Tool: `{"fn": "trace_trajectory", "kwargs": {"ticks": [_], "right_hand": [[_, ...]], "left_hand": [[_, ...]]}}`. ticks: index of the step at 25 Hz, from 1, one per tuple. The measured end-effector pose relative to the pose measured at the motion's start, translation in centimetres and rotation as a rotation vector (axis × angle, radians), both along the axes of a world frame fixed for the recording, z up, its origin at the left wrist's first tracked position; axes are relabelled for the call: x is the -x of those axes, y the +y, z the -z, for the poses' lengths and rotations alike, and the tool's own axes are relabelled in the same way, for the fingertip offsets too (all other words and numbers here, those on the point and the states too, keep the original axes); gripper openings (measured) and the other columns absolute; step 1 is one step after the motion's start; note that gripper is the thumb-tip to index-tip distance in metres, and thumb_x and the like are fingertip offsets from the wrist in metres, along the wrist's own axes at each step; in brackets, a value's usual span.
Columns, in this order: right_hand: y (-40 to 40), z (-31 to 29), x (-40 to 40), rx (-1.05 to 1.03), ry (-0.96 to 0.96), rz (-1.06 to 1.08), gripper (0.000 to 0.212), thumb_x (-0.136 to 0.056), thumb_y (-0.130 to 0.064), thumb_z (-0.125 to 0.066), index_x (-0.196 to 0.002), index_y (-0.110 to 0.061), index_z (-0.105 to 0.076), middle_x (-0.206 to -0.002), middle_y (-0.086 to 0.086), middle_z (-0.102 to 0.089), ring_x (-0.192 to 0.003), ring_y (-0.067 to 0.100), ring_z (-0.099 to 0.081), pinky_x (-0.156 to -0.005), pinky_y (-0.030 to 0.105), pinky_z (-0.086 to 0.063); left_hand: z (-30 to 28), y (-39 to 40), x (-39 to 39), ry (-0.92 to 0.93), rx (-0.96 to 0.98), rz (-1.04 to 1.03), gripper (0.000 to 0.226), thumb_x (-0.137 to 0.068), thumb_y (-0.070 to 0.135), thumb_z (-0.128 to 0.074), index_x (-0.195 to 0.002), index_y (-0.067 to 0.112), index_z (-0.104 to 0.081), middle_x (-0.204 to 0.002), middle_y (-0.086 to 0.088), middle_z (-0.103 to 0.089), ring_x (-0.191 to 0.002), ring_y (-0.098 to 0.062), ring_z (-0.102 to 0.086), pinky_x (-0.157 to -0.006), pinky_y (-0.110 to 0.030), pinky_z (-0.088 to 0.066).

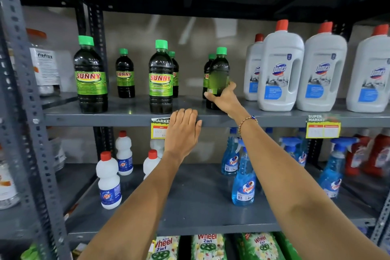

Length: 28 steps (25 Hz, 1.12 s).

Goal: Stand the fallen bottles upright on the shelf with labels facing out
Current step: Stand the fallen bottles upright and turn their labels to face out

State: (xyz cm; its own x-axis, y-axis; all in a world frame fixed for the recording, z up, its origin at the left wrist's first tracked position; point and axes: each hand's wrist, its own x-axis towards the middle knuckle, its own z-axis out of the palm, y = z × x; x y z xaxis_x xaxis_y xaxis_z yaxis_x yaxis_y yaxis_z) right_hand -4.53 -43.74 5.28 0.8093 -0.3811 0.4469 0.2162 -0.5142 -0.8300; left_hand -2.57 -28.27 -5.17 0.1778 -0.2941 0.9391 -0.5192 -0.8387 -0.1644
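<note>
Gripping the lower body of a dark green-capped bottle [218,78], the right hand [223,99] wraps fingers and thumb around it near the front edge of the grey metal shelf [126,116]. This bottle stands upright, but its label shows only a plain green side with a small barcode patch, the brand name turned out of sight; the hand hides its base. A second bottle [207,76] just behind it is mostly covered. The left hand [182,133] rests flat and empty, fingers together, on the shelf lip, hiding part of a yellow price tag [158,129]. Two Sunny bottles [160,78] [90,74] stand upright leftward with names facing out. White Domex jugs [278,69] stand to the right, the last cut off by the frame.
</note>
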Motion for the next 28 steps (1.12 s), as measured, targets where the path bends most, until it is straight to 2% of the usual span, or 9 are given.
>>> {"fn": "trace_trajectory", "kwargs": {"ticks": [3,7,11,15,19,23,25,27,28], "right_hand": [[-0.52,0.07,0.25,-0.078,0.040,0.013,0.073,-0.078,-0.014,-0.073,-0.133,-0.004,-0.026,-0.114,0.005,-0.053,-0.102,0.017,-0.052,-0.082,0.028,-0.044],[-0.59,0.40,0.21,0.041,-0.046,0.175,0.086,-0.064,-0.030,-0.086,-0.128,-0.006,-0.035,-0.126,0.010,-0.054,-0.112,0.023,-0.054,-0.096,0.036,-0.048],[-0.52,0.15,0.43,0.004,0.013,0.131,0.075,-0.072,-0.019,-0.079,-0.130,-0.005,-0.034,-0.126,0.012,-0.056,-0.105,0.021,-0.055,-0.084,0.029,-0.046],[-0.55,0.22,0.05,0.076,0.024,0.202,0.083,-0.063,-0.033,-0.085,-0.127,-0.005,-0.039,-0.128,0.012,-0.049,-0.118,0.026,-0.051,-0.099,0.039,-0.046],[-0.90,0.00,0.18,-0.035,0.091,0.089,0.072,-0.069,-0.019,-0.081,-0.126,-0.005,-0.040,-0.122,0.010,-0.056,-0.115,0.024,-0.056,-0.085,0.030,-0.046],[-0.42,0.14,0.19,0.020,0.093,0.133,0.093,-0.063,-0.037,-0.085,-0.129,-0.003,-0.030,-0.127,0.011,-0.052,-0.121,0.027,-0.050,-0.100,0.040,-0.046],[-0.47,0.02,0.16,-0.030,0.106,0.081,0.089,-0.069,-0.030,-0.081,-0.132,-0.003,-0.023,-0.122,0.009,-0.052,-0.121,0.026,-0.050,-0.097,0.036,-0.045],[-0.68,0.12,0.16,-0.036,0.092,0.089,0.079,-0.071,-0.021,-0.079,-0.130,-0.003,-0.029,-0.114,0.006,-0.053,-0.114,0.023,-0.053,-0.089,0.031,-0.045],[-0.63,0.23,0.18,-0.003,0.069,0.114,0.080,-0.068,-0.024,-0.083,-0.127,-0.003,-0.034,-0.114,0.005,-0.053,-0.111,0.022,-0.054,-0.090,0.032,-0.047]], "left_hand": [[0.10,-0.13,0.12,0.009,-0.001,-0.005,0.035,-0.098,0.031,-0.034,-0.111,0.007,-0.057,-0.106,-0.009,-0.061,-0.096,-0.028,-0.056,-0.093,-0.038,-0.034],[0.02,-0.18,0.26,0.013,0.016,-0.010,0.035,-0.098,0.031,-0.034,-0.111,0.007,-0.056,-0.106,-0.009,-0.062,-0.095,-0.028,-0.056,-0.094,-0.038,-0.033],[0.29,-0.30,0.53,0.027,0.026,-0.002,0.037,-0.098,0.030,-0.032,-0.114,0.007,-0.056,-0.111,-0.010,-0.062,-0.104,-0.030,-0.057,-0.100,-0.039,-0.031],[0.30,-0.15,0.66,0.045,0.022,0.004,0.038,-0.098,0.030,-0.032,-0.117,0.006,-0.054,-0.114,-0.011,-0.061,-0.108,-0.031,-0.056,-0.103,-0.040,-0.030],[0.40,-0.14,0.63,0.035,0.015,0.006,0.038,-0.098,0.031,-0.033,-0.117,0.006,-0.054,-0.114,-0.011,-0.062,-0.106,-0.031,-0.057,-0.102,-0.040,-0.030],[0.35,-0.14,0.70,0.039,0.022,-0.002,0.039,-0.098,0.031,-0.034,-0.116,0.006,-0.056,-0.114,-0.010,-0.062,-0.106,-0.030,-0.057,-0.103,-0.039,-0.031],[0.36,-0.21,0.66,0.035,0.025,-0.001,0.039,-0.098,0.032,-0.034,-0.116,0.007,-0.057,-0.114,-0.009,-0.062,-0.106,-0.029,-0.057,-0.103,-0.039,-0.033],[0.43,-0.30,0.55,0.020,0.027,0.004,0.038,-0.098,0.031,-0.034,-0.115,0.007,-0.056,-0.113,-0.010,-0.062,-0.105,-0.029,-0.057,-0.102,-0.039,-0.032],[0.42,-0.24,0.49,0.018,0.028,0.003,0.037,-0.098,0.031,-0.034,-0.115,0.007,-0.056,-0.113,-0.010,-0.062,-0.104,-0.030,-0.057,-0.102,-0.039,-0.031]]}}
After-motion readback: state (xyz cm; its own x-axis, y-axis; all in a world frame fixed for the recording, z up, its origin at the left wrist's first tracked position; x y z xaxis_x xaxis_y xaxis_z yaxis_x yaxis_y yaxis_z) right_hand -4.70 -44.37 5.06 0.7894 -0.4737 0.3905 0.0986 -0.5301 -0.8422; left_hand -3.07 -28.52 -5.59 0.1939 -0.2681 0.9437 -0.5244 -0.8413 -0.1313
